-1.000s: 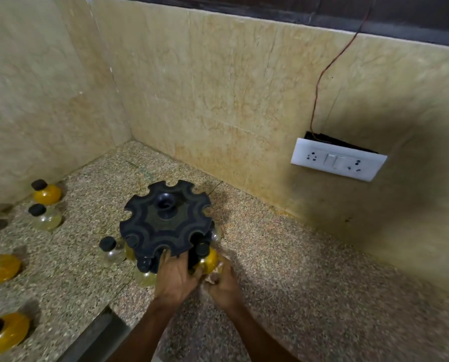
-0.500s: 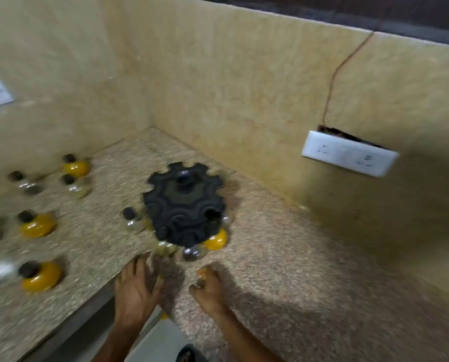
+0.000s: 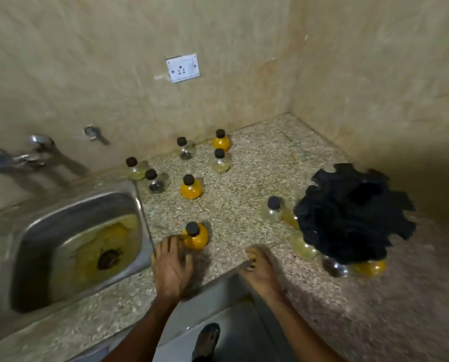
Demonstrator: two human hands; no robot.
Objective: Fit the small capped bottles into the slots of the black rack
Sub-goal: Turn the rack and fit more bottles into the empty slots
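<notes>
Bottles stood scattered on the speckled surface (image 3: pixel 244 184), and the black rack (image 3: pixel 354 215) sat at the right with several slotted in. Your left hand (image 3: pixel 172 267) reached forward, fingers loose, fingertips touching the near orange bottle (image 3: pixel 196 237). Your right hand (image 3: pixel 261 269) rested relaxed and empty. A steel sink (image 3: pixel 69 205) lay left.

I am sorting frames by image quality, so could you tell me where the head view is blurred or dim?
In the head view, the black rack at right is smeared by motion and sits in shadow; the tap at left is also blurred; the loose bottles, such as the orange bottle by the left hand, read fairly sharp.
</notes>
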